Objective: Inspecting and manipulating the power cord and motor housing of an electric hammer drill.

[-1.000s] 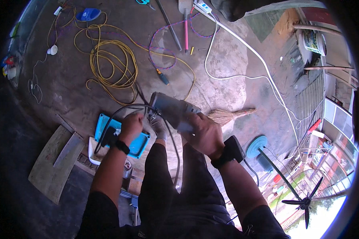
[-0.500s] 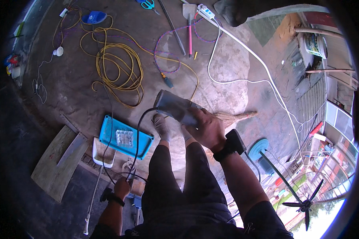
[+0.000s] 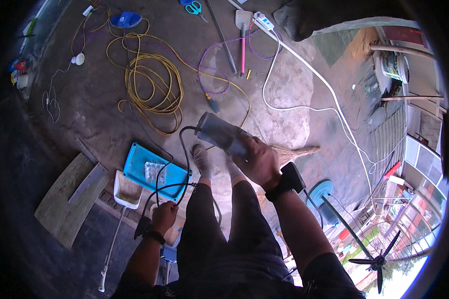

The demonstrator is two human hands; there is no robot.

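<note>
My right hand (image 3: 260, 162) grips a grey power tool (image 3: 220, 133) held out in front of my knees, its barrel pointing up and left. A black cord (image 3: 182, 164) runs from the tool's front end down in a loop to my left hand (image 3: 163, 217), which is closed around it low beside my left thigh. Both wrists carry black bands. My two feet in grey socks (image 3: 202, 160) stand on the concrete floor just below the tool.
A blue tray (image 3: 154, 172) with a clear packet lies left of my feet, beside a white dustpan (image 3: 126, 189) and wooden planks (image 3: 67, 197). A coiled yellow cable (image 3: 152, 87), white extension lead (image 3: 304, 107), broom (image 3: 297, 152), shovel (image 3: 243, 35) and a fan (image 3: 371, 249) surround me.
My left hand left the tool, dropped down beside my thigh and now holds the black cord. The right hand keeps the tool, which has shifted slightly forward.
</note>
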